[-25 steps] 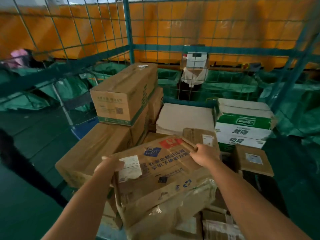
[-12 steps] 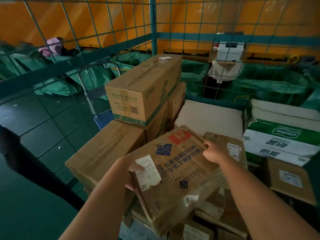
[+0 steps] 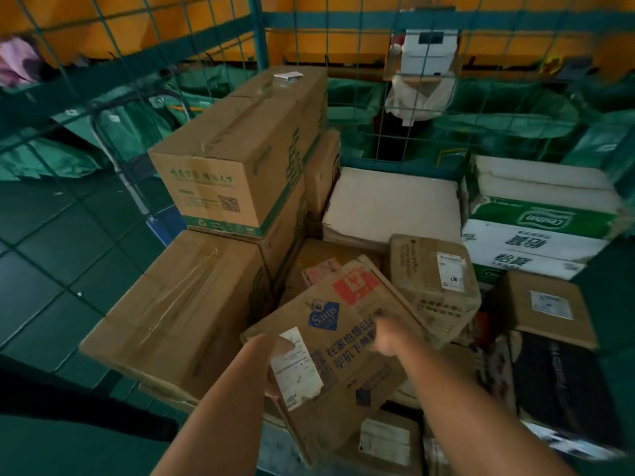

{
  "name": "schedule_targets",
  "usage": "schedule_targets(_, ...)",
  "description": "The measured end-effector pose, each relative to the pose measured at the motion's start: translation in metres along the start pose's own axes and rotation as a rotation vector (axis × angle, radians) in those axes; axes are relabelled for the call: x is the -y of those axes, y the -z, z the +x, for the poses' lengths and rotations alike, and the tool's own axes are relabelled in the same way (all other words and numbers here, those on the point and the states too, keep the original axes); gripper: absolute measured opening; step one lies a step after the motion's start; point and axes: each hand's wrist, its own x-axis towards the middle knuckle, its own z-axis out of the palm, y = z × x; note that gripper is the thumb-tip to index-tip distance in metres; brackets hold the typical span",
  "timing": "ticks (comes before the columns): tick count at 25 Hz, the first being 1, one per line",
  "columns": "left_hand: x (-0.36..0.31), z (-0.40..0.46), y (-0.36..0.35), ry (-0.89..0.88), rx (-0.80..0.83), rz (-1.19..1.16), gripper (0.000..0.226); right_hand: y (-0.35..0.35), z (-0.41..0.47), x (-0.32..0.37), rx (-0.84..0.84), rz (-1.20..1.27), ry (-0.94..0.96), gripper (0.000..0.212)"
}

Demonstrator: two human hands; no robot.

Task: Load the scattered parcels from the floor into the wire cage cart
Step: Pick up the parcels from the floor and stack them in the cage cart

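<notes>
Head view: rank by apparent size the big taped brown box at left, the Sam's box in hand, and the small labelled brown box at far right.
1. Big taped brown box
2. Sam's box, though nearness to the camera inflates it, so this order is unsure
3. Small labelled brown box

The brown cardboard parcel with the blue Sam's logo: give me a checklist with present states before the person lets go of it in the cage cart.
1. Left hand grips the brown cardboard parcel with the blue Sam's logo at its near-left corner: ok.
2. Right hand hold on the parcel's top: cannot tell, blurred.
3. Parcel lies level: not ok, tilted.
4. Parcel inside the green wire cage cart: ok.
5. Support underneath: cannot tell, hidden.
6. Taped brown box on the left stands apart from the parcel: cannot tell.
</notes>
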Motion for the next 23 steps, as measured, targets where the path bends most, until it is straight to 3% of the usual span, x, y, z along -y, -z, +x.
schedule_targets(2,-0.009,0.011,-0.002,0.004,-0.041,0.115,0.059,-0.012,0.01,0.002,0.022,-0.015,-0.028,0.07)
schedule_targets(5,-0.021,0.046,-0.002,-0.056,-0.065,0.381,0.054,-0.016,0.011,0.001,-0.148,0.009,-0.105,0.075)
schedule_targets(7,-0.023,0.07,-0.002,-0.131,-0.198,0.546,0.049,-0.02,-0.001,-0.001,-0.269,0.089,-0.373,0.095)
schedule_targets(9,-0.028,0.063,-0.004,-0.264,-0.421,0.821,0.035,-0.025,-0.01,-0.005,-0.206,0.377,-0.622,0.127)
schedule_targets(12,-0.038,0.059,-0.007,-0.361,-0.619,1.104,0.047,-0.031,-0.016,-0.007,-0.066,0.583,-0.658,0.133)
schedule_targets(15,-0.042,0.067,-0.003,-0.446,-0.47,0.973,0.063,-0.026,-0.024,0.0,-0.097,0.522,-0.624,0.125)
schedule_targets(19,-0.047,0.073,0.008,-0.343,-0.34,0.865,0.052,-0.02,-0.021,0.002,-0.179,0.546,-0.563,0.115)
schedule_targets(21,-0.051,0.082,0.016,-0.25,-0.244,0.85,0.052,-0.016,-0.014,0.001,-0.18,0.534,-0.491,0.102)
schedule_targets(23,-0.072,0.134,0.024,-0.273,-0.206,0.838,0.061,-0.006,-0.013,0.007,-0.208,0.524,-0.43,0.086)
